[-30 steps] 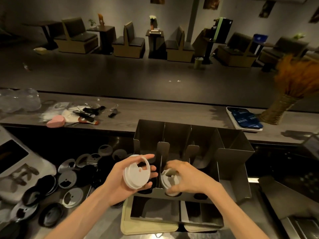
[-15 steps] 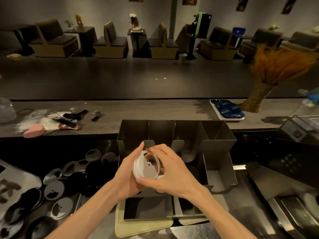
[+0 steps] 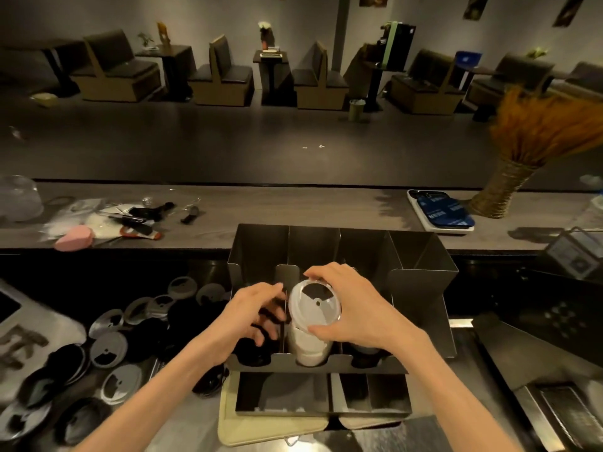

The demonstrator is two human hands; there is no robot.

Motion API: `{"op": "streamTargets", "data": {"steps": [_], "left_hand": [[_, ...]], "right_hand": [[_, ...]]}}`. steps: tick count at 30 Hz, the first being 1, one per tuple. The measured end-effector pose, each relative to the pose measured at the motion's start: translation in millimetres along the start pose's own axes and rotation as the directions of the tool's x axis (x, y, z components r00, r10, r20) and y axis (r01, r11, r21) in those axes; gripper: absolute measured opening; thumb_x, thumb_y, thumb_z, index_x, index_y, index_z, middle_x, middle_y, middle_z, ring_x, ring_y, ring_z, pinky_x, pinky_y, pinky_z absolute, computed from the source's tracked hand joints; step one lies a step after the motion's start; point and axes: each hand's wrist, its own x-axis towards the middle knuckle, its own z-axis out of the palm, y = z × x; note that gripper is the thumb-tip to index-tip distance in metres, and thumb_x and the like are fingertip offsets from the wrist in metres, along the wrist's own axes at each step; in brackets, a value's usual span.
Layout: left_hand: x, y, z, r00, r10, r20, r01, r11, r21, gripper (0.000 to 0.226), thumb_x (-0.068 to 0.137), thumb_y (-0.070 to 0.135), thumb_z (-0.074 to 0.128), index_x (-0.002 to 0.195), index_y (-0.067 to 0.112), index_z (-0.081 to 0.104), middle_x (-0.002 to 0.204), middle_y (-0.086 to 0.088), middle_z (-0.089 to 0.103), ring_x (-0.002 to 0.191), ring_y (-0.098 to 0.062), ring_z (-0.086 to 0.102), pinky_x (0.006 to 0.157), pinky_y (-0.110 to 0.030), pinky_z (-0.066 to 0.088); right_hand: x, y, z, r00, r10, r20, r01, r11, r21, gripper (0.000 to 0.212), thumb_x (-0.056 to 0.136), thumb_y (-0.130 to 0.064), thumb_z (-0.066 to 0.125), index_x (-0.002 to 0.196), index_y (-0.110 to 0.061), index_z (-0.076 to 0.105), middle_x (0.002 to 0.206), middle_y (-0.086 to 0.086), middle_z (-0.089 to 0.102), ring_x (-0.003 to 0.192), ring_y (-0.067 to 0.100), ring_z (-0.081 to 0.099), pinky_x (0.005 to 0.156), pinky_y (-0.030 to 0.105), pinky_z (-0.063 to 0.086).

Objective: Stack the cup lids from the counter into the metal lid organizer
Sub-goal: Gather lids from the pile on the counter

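Both hands over organizer (image 3: 421,265); right hand (image 3: 355,308) grips white lid (image 3: 315,305), stack below half-hidden.

A dimly lit cafe beyond the hands: a long dark wooden bar ledge (image 3: 293,207) runs across just past them, with a bare dark floor (image 3: 261,145) stretching farther on. Against the far grey wall (image 3: 195,14), booth seats (image 3: 117,70) with tan bases flank small dark tables (image 3: 169,57). A woven vase of orange dried grass (image 3: 535,138) stands far right.
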Motion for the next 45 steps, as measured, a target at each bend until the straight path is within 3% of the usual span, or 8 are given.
{"op": "streamTargets", "data": {"steps": [3,11,26,30,34,39,42,45], "left_hand": [[2,-8,-9,0.994,0.000,-0.110,0.009,0.996,0.090,0.028,0.102,0.036,0.056,0.100,0.011,0.068,0.070,-0.004,0.064,0.052,-0.014,0.056,0.043,-0.020,0.036],[-2,-24,-17,0.997,-0.018,-0.072,0.026,0.993,0.111,0.017,0.101,0.029,0.059,0.102,0.016,0.071,0.076,-0.004,0.069,0.064,-0.016,0.063,0.050,-0.023,0.042],[-11,-43,-34,0.997,-0.003,-0.075,0.010,0.995,0.095,0.015,0.102,0.023,0.058,0.104,0.015,0.070,0.078,-0.003,0.070,0.069,-0.017,0.067,0.053,-0.023,0.047],[-16,-37,-51,0.995,0.042,-0.087,-0.033,0.994,0.106,0.014,0.102,0.024,0.058,0.105,0.016,0.070,0.077,-0.001,0.071,0.070,-0.016,0.068,0.054,-0.023,0.047],[-19,-38,-74,0.987,0.088,-0.136,-0.068,0.987,0.146,0.013,0.102,0.024,0.058,0.104,0.018,0.069,0.078,-0.002,0.071,0.070,-0.015,0.069,0.055,-0.024,0.048],[-20,-61,-104,0.961,0.170,-0.218,-0.120,0.967,0.225,0.012,0.099,0.023,0.063,0.106,0.031,0.069,0.099,0.002,0.068,0.088,-0.012,0.070,0.061,-0.022,0.053],[-24,-87,-127,0.949,0.195,-0.246,-0.110,0.941,0.321,0.021,0.096,0.030,0.066,0.111,0.044,0.063,0.117,0.010,0.060,0.102,-0.009,0.065,0.075,-0.028,0.058],[-35,-114,-150,0.932,0.187,-0.310,-0.066,0.930,0.362,0.026,0.096,0.028,0.067,0.118,0.041,0.059,0.124,0.007,0.054,0.105,-0.006,0.062,0.087,-0.029,0.056]], "right_hand": [[5,2,12,0.992,-0.002,0.125,0.024,0.984,-0.176,0.086,0.079,-0.038,0.081,0.152,-0.029,0.037,0.145,-0.013,0.041,0.131,0.007,0.037,0.108,0.025,0.040],[17,1,40,0.936,0.101,0.337,-0.010,0.965,-0.261,0.098,0.082,-0.024,0.084,0.160,-0.024,0.024,0.155,-0.001,0.043,0.141,0.020,0.042,0.114,0.037,0.040],[24,3,43,0.916,0.162,0.367,-0.065,0.963,-0.262,0.102,0.081,-0.025,0.086,0.161,-0.023,0.023,0.160,-0.001,0.037,0.144,0.021,0.040,0.111,0.034,0.041],[29,-5,40,0.952,0.105,0.287,-0.074,0.990,-0.117,0.076,0.082,-0.041,0.083,0.147,-0.030,0.045,0.147,-0.010,0.047,0.134,0.012,0.046,0.108,0.030,0.044],[41,-33,39,0.986,0.002,0.169,0.002,1.000,-0.021,0.048,0.090,-0.041,0.076,0.133,-0.031,0.059,0.128,-0.016,0.060,0.115,-0.002,0.055,0.101,0.025,0.051],[59,-70,58,0.986,-0.116,0.123,0.104,0.990,0.099,0.043,0.091,-0.041,0.074,0.131,-0.030,0.061,0.122,-0.017,0.059,0.111,0.001,0.058,0.096,0.024,0.053],[72,-89,81,0.975,-0.162,0.149,0.151,0.985,0.082,0.045,0.092,-0.042,0.073,0.133,-0.031,0.059,0.125,-0.016,0.056,0.113,0.002,0.055,0.099,0.030,0.051],[83,-106,111,0.958,-0.202,0.202,0.187,0.978,0.087,0.048,0.092,-0.044,0.072,0.136,-0.031,0.056,0.129,-0.016,0.052,0.117,0.001,0.053,0.102,0.032,0.049]]}}
